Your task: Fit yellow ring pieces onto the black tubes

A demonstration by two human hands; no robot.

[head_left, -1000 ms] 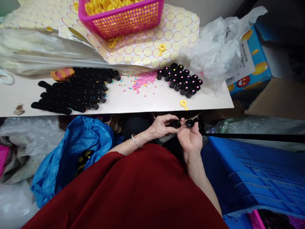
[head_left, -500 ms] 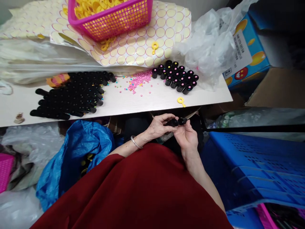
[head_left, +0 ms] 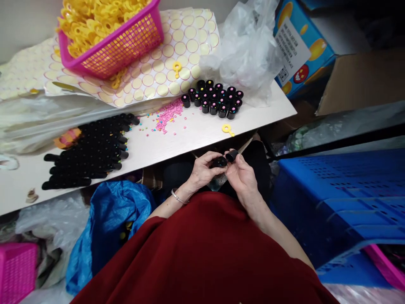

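Note:
Below the front edge of the white table [head_left: 190, 135], my left hand [head_left: 202, 171] pinches a small black tube [head_left: 219, 162]. My right hand [head_left: 242, 177] grips a black cap [head_left: 232, 155] right beside the tube's end; the two pieces touch or nearly touch. Both hands are closed round their pieces above my red lap. On the table lie a stack of long black tubes [head_left: 91, 147] at left, a scatter of pink beads [head_left: 167, 116] in the middle, and a cluster of upright black caps with pink tops [head_left: 215, 99] at right. A yellow ring piece [head_left: 227, 129] lies near the edge.
A pink basket [head_left: 120, 46] full of yellow ring pieces sits on a sheet of round stickers [head_left: 177, 67] at the back. Clear plastic bags [head_left: 247, 46] and a blue printed box [head_left: 300, 42] stand at right. A blue crate [head_left: 341, 190] is at my right, a blue bag [head_left: 107, 223] at my left.
My hands have brought the black tube and cap together, from slightly apart to end against end. The view has tilted and shifted, so the table now slants.

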